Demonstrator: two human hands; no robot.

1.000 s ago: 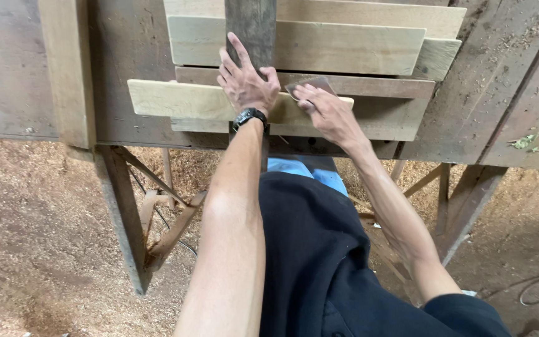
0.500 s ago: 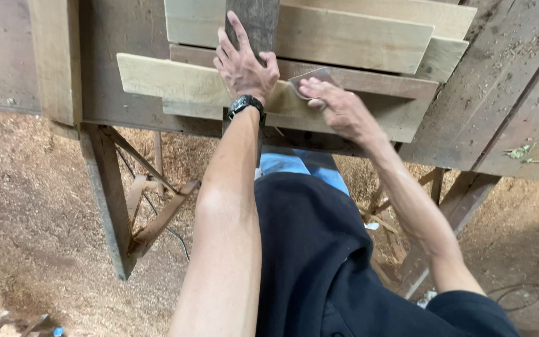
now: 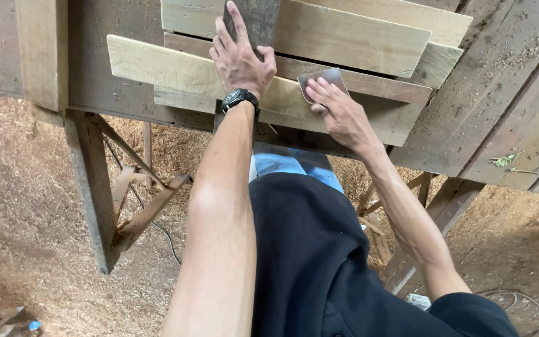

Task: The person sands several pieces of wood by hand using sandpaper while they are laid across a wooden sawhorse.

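My left hand (image 3: 239, 57), with a black watch on the wrist, lies flat with fingers spread on a pale wooden plank (image 3: 163, 72) and reaches onto a dark upright board (image 3: 263, 19). My right hand (image 3: 338, 112) presses a small grey sheet of sandpaper (image 3: 320, 80) against the same plank, fingers curled over it. Further pale planks (image 3: 344, 37) are stacked behind, overlapping each other on the workbench.
The rough wooden workbench (image 3: 506, 93) runs across the top, with a thick post (image 3: 42, 50) at left and braced legs (image 3: 95, 187) below. Sawdust covers the ground (image 3: 26, 206). A cable (image 3: 519, 299) lies at lower right.
The view has shifted closer and slightly left. My right hand with the sandpaper has slid a little along the plank; my left hand stays pressed on the wood.
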